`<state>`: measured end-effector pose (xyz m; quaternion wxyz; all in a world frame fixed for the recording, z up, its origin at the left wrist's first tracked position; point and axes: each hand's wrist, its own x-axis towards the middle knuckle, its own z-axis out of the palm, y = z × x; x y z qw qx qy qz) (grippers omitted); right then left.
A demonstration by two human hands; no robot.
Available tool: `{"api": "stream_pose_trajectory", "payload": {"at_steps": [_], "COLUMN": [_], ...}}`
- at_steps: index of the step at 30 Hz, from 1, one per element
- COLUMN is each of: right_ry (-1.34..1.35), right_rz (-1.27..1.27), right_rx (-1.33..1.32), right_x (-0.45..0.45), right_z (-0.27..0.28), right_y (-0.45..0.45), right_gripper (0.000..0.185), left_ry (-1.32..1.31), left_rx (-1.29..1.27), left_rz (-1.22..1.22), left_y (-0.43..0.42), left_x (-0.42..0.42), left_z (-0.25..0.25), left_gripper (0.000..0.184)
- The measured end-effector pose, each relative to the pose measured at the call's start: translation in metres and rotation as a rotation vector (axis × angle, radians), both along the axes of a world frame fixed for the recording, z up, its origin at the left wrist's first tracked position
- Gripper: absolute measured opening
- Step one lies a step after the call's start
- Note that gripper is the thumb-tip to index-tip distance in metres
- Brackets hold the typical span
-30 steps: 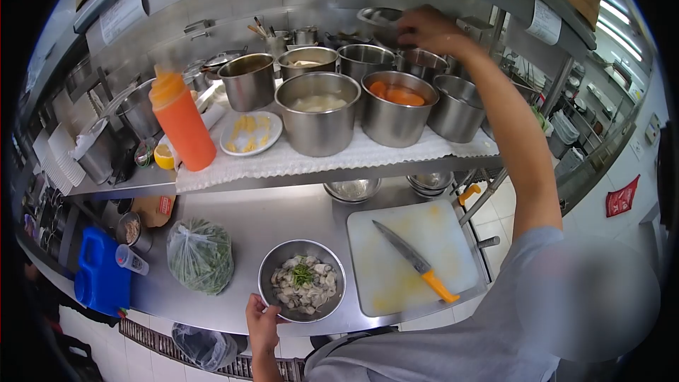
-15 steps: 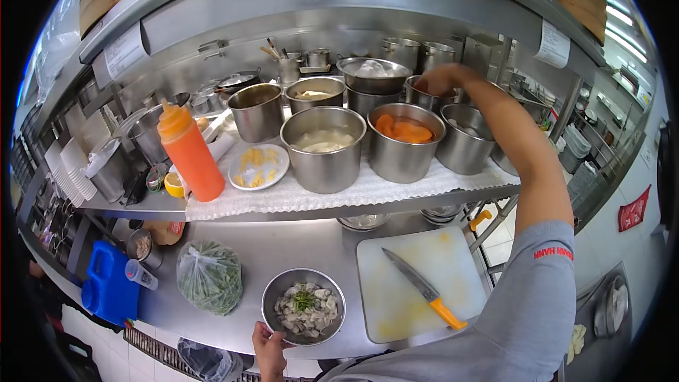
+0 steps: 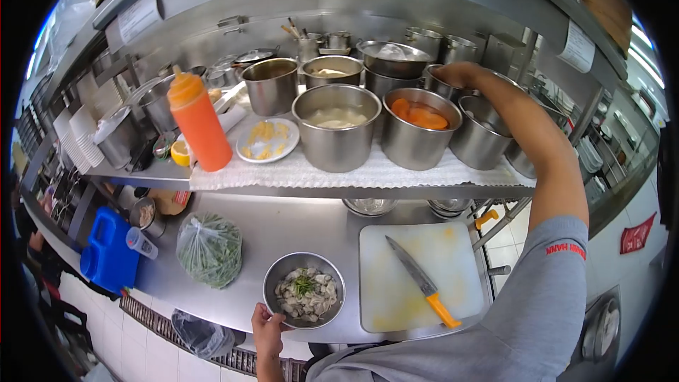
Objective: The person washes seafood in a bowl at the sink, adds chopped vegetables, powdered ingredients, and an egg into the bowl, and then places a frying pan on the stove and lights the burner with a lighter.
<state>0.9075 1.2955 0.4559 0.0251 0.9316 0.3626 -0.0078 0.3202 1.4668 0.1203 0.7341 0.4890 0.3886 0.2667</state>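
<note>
My left hand (image 3: pixel 268 328) pinches the near left rim of a steel bowl (image 3: pixel 270 274) on the lower counter. Inside the bowl lie pale grey, wet-looking pieces (image 3: pixel 320 298) that could be oysters, topped with chopped green herbs (image 3: pixel 304 284). My right hand (image 3: pixel 458 75) reaches over the shelf into a small metal pot (image 3: pixel 440 87) in the back row; its fingers are down in the pot and hidden. In front of it stand a pot (image 3: pixel 417 147) with orange slices, perhaps carrot, in liquid and another steel pot (image 3: pixel 477 143).
Right of the bowl, a knife (image 3: pixel 411 267) with an orange handle lies on a white cutting board (image 3: pixel 382 304). To the left are a bag of greens (image 3: pixel 209 251) and a blue jug (image 3: pixel 109 251). An orange squeeze bottle (image 3: pixel 201 127) stands on the shelf beside a plate (image 3: pixel 269 155) of yellow slices.
The head view has shifted slightly, moving the shelf pots up and to the right. My right hand has gone lower into the back pot. My left hand stays on the bowl rim.
</note>
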Motion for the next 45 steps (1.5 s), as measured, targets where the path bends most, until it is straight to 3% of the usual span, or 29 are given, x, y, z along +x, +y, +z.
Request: {"api": "stream_pose_trajectory", "payload": {"at_steps": [2,4,5,7,11,13,19,20,22,24,26,27,28,29,31,32,34,38,40,42,45], "right_ry": [0.033,-0.042,-0.034,0.105,0.254,0.21,0.294,0.344,0.234,0.299,0.554,0.626,0.638,0.774,0.668,0.677,0.866,0.699,0.897,0.68,0.818], "right_rz": [0.095,0.135,0.124,0.268,0.125,0.152,0.464,0.537,0.387,0.479,0.532,0.6,0.76,0.878,1.016,1.041,0.856,0.846,0.722,1.189,1.15], "right_rx": [0.026,-0.216,-0.218,0.246,0.323,0.581,0.999,1.065,1.109,0.958,0.779,0.773,0.48,0.392,0.333,0.327,0.436,0.67,0.735,0.572,0.423], "right_x": [-0.012,-0.006,0.009,0.023,0.006,-0.001,-0.059,-0.09,-0.18,-0.26,-0.375,-0.433,-0.47,-0.508,-0.54,-0.573,-0.627,-0.682,-0.724,-0.763,-0.817], "right_z": [0.011,0.026,0.029,0.035,0.04,0.042,0.09,0.088,0.068,0.02,-0.047,-0.083,-0.112,-0.148,-0.188,-0.191,-0.192,-0.178,-0.217,-0.279,-0.276], "right_y": [0.003,0.004,0.0,-0.011,-0.022,-0.032,-0.067,-0.067,-0.047,-0.019,0.028,0.056,0.083,0.109,0.138,0.157,0.185,0.22,0.248,0.283,0.317], "right_gripper": [0.03,0.018,0.018,0.016,0.015,0.011,0.028,0.024,0.026,0.022,0.017,0.015,0.018,0.022,0.026,0.026,0.032,0.024,0.025,0.034,0.043], "left_ry": [-0.007,-0.014,0.0,0.017,0.036,0.036,0.06,0.067,0.049,-0.001,-0.027,-0.047,-0.06,-0.069,-0.069,-0.066,-0.031,0.15,0.073,0.092,0.043], "left_rx": [-0.007,-0.016,-0.017,-0.025,0.001,0.001,0.015,0.034,0.057,0.01,-0.091,-0.075,-0.064,-0.075,-0.068,-0.067,-0.092,0.012,-0.024,-0.047,-0.045], "left_rz": [-0.022,-0.031,-0.014,-0.011,-0.017,-0.021,-0.061,-0.063,-0.07,-0.041,-0.035,-0.019,-0.012,-0.005,0.019,0.046,0.074,0.092,0.139,0.165,0.256], "left_y": [-0.001,-0.005,-0.008,-0.014,-0.014,-0.014,-0.004,-0.002,0.0,0.003,0.015,0.022,0.026,0.032,0.035,0.048,0.066,0.095,0.117,0.142,0.186], "left_x": [0.0,-0.004,-0.005,-0.005,-0.012,-0.016,-0.036,-0.041,-0.054,-0.07,-0.106,-0.127,-0.151,-0.178,-0.196,-0.228,-0.287,-0.354,-0.376,-0.396,-0.446], "left_z": [0.0,0.004,0.008,0.009,0.006,0.005,0.003,0.002,-0.001,0.002,0.007,0.006,0.003,0.002,-0.001,-0.003,-0.002,-0.002,-0.008,0.0,-0.022], "left_gripper": [0.018,0.018,0.017,0.016,0.017,0.017,0.016,0.017,0.023,0.017,0.015,0.015,0.015,0.016,0.016,0.016,0.016,0.022,0.023,0.015,0.019]}}
